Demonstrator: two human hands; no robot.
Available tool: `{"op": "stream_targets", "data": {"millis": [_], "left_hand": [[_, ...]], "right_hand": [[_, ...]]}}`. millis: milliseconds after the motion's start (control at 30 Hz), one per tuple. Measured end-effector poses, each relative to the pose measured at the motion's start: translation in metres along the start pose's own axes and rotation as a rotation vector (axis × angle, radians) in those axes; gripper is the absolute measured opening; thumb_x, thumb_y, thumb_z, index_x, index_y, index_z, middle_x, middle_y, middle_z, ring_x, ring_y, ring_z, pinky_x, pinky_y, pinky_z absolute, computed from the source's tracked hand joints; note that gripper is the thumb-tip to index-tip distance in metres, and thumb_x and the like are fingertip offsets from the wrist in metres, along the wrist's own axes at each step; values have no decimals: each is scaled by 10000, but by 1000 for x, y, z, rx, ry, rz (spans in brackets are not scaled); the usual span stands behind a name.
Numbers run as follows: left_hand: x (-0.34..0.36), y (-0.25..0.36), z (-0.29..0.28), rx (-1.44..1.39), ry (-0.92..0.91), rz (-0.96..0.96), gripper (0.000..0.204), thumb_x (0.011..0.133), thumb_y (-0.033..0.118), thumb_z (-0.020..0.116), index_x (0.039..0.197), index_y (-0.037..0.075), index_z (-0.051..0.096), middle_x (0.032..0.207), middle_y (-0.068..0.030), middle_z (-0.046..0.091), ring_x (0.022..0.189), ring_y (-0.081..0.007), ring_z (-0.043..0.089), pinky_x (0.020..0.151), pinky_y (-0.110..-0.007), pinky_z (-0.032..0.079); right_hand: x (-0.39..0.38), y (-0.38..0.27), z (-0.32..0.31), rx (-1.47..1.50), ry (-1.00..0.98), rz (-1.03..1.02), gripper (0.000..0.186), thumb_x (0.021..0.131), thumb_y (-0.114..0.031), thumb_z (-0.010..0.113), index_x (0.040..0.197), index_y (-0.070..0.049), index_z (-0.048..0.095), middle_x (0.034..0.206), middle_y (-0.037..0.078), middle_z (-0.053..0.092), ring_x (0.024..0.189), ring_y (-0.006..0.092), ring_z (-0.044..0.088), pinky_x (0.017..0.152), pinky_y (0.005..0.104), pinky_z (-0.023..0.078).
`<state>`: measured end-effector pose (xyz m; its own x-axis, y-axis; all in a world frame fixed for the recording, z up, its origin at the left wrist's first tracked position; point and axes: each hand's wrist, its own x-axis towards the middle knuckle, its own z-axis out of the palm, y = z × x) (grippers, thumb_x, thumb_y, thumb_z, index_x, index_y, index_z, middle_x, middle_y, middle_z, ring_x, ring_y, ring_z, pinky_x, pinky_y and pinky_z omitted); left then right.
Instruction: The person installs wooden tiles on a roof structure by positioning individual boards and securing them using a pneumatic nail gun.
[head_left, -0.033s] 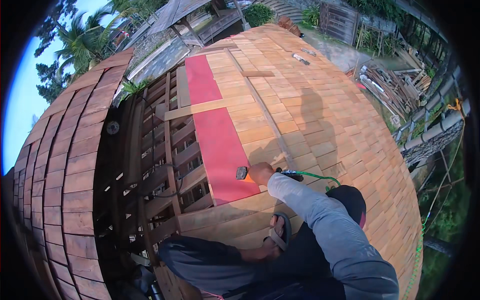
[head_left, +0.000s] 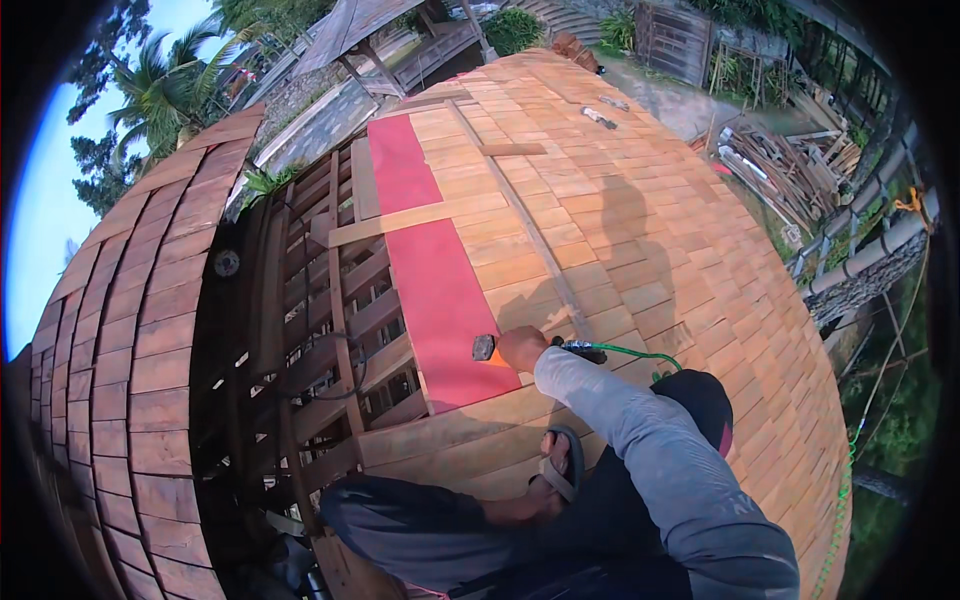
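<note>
My right hand [head_left: 523,348], at the end of a grey sleeve, is closed on an orange and black nail gun [head_left: 485,348] with a green air hose [head_left: 635,350] at its rear. The tool is over the lower end of a red underlay strip [head_left: 425,290], beside rows of pale wooden shingles [head_left: 640,320]. A long narrow batten [head_left: 540,260] lies on the shingles above my hand. My sandalled foot [head_left: 550,480] rests on the roof below the tool. My left hand is not in view.
An open slatted roof frame [head_left: 340,300] with dark gaps is on the left, beside older brown shingles [head_left: 160,340]. A short board [head_left: 510,149] and small items [head_left: 600,117] lie up the slope. Past the right edge are pipes [head_left: 860,265] and a timber pile [head_left: 775,170].
</note>
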<state>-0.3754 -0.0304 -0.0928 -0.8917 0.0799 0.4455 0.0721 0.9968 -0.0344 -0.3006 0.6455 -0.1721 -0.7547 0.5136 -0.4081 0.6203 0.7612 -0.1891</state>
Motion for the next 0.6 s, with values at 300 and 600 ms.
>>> {"op": "stream_targets", "data": {"millis": [300, 600], "left_hand": [[76, 23, -124, -393, 568, 86, 212, 1070, 191, 599, 1117, -10, 646, 985, -242, 701, 809, -449, 661, 730, -481, 554], [112, 230, -158, -505, 357, 503, 538, 1126, 461, 468, 841, 23, 597, 754, -213, 540, 733, -471, 592, 627, -546, 428]], "right_hand": [[-22, 26, -7, 86, -6, 46, 231, 973, -133, 678, 1158, -94, 811, 1236, 91, 792, 1143, 292, 764, 879, 471, 625], [-81, 72, -112, 303, -18, 104, 419, 885, -194, 747, 1266, -20, 731, 1253, 184, 761, 1148, 386, 737, 952, 465, 600]]}}
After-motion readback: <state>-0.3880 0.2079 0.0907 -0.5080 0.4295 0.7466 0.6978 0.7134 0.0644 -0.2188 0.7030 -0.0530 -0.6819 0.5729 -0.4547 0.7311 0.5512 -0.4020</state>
